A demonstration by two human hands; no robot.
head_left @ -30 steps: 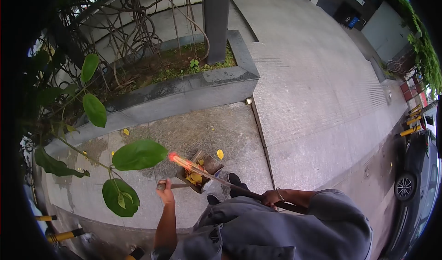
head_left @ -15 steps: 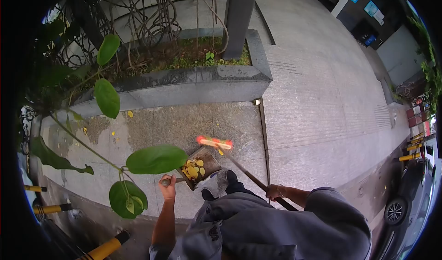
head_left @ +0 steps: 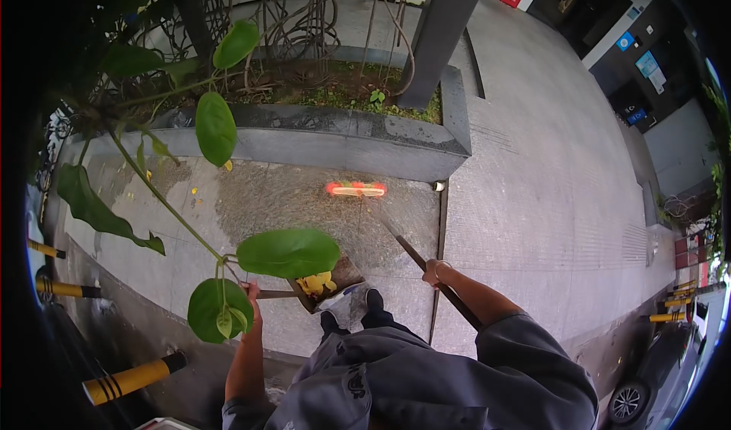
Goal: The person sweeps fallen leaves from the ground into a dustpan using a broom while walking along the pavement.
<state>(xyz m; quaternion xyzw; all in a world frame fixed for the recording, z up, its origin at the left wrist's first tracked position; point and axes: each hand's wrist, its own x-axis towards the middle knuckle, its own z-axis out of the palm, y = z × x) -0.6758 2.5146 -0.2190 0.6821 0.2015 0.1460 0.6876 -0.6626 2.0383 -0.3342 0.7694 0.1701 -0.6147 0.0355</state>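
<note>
My left hand [head_left: 252, 293], partly covered by a hanging green leaf, grips the handle of a long-handled dustpan [head_left: 349, 272]. Yellow leaves [head_left: 317, 284] lie inside the pan, which rests on the paving just left of my feet. The dark pole of a broom [head_left: 411, 252] runs through my closed right hand [head_left: 437, 272]. Its red and pale head [head_left: 356, 190] is on the pavement beyond the pan, apart from it; the lower pole is smeared by motion.
A stone planter [head_left: 343, 150] with bare vines and a post [head_left: 442, 46] borders the far side. A leafy branch [head_left: 285, 253] hangs close before me. Yellow-black posts [head_left: 133, 378] stand at left, a parked car [head_left: 655, 373] at right. Several yellow leaves [head_left: 196, 192] dot the paving.
The broom head has moved forward, away from the dustpan and toward the planter. My right arm reaches further out. My left hand has shifted behind the hanging leaf, and the view has moved.
</note>
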